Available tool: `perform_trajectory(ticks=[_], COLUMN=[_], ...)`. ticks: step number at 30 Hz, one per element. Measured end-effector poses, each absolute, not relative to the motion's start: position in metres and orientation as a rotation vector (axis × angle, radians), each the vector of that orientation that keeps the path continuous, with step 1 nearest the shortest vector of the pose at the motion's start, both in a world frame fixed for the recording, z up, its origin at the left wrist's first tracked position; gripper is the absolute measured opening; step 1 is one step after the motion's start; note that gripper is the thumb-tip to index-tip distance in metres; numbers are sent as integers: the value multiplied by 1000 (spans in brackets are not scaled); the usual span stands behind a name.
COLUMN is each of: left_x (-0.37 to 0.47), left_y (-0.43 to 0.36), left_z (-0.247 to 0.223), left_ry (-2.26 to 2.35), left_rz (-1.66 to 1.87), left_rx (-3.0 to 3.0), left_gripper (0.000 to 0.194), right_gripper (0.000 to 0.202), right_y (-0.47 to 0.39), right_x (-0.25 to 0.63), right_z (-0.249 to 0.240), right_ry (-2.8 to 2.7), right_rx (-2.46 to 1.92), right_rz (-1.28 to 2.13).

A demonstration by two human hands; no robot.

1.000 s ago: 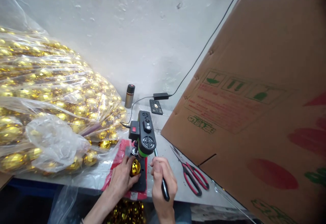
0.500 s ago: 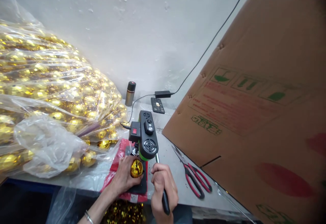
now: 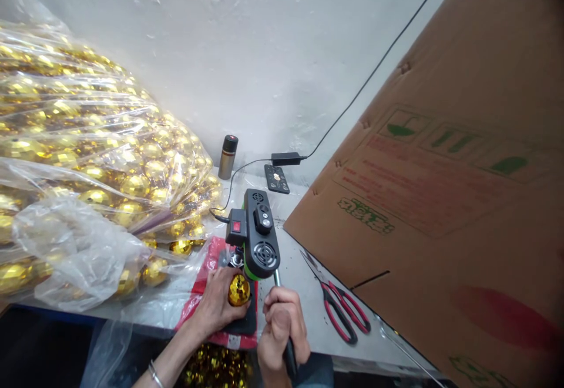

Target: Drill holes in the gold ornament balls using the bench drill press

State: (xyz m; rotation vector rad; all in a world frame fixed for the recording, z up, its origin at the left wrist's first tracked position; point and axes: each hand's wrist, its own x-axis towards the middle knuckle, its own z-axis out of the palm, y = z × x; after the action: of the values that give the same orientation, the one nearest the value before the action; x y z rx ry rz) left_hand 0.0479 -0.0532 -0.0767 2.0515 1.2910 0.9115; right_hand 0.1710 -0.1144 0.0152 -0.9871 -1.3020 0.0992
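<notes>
One clear bag (image 3: 90, 241) full of gold balls at left, my left hand (image 3: 219, 301) clamped on a gold ball (image 3: 238, 290), right closed round a black handle (image 3: 289, 357).

Workshop: lever machine (image 3: 261, 232), bagged gold balls (image 3: 134, 185)

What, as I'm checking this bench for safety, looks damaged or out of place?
Nothing major. The scissors lie with blades slightly parted beside the carton, a mild snag risk perhaps, and the wall is pitted. I see no spill.
</notes>
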Motion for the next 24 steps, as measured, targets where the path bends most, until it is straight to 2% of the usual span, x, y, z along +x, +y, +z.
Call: perform_trajectory(ticks=[13, 24], left_x=[43, 44], left_y=[-52, -51], left_z=[-58, -63], left_ry=[1276, 1277], left_rz=[796, 815], left_rx=[2012, 2001], left_gripper=[49, 55], right_gripper=[33, 33], right_y=[-107, -100], right_x=[168, 166], right_z=[15, 10], right_ry=[-1279, -1263], right_rx=[-967, -932], right_rz=[-33, -107])
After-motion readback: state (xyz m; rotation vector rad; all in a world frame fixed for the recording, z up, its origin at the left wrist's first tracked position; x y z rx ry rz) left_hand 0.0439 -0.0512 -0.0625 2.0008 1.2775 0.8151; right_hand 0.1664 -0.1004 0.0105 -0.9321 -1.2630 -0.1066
